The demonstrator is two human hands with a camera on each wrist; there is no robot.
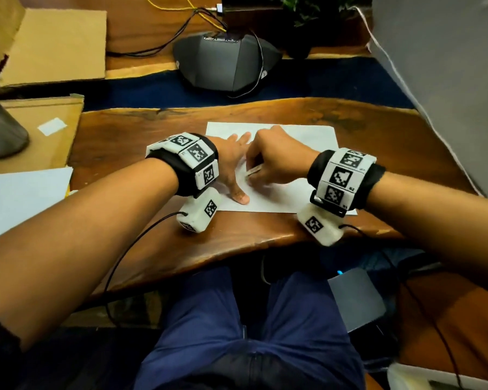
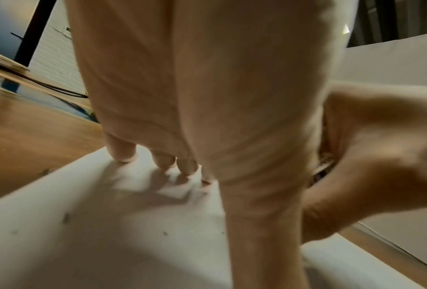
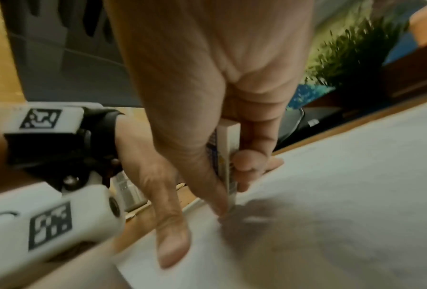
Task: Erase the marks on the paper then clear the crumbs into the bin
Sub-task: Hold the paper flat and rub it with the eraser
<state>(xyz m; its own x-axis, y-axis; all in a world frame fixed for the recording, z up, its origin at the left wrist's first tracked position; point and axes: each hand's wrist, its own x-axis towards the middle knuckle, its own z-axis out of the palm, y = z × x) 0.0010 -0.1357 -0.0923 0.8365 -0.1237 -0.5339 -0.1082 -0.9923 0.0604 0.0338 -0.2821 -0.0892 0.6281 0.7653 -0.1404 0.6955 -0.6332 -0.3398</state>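
A white sheet of paper (image 1: 302,136) lies on the wooden table (image 1: 141,128). My left hand (image 1: 234,161) lies flat on its left part, fingers spread and straight, pressing it down; its fingertips (image 2: 123,154) touch the paper (image 2: 108,244). My right hand (image 1: 273,159) pinches a white eraser (image 3: 228,156) with a printed sleeve between thumb and fingers, its lower end down on the paper (image 3: 331,195) beside the left hand (image 3: 168,195). A few small dark crumbs (image 2: 65,217) lie on the sheet. The eraser (image 1: 253,170) shows only as a sliver in the head view.
A grey conference speaker (image 1: 226,63) with cables sits beyond the paper. Cardboard pieces (image 1: 54,43) and a grey cylinder (image 1: 0,130) are at the left, more white paper (image 1: 20,192) at the near left, a plant (image 1: 319,7) at the back.
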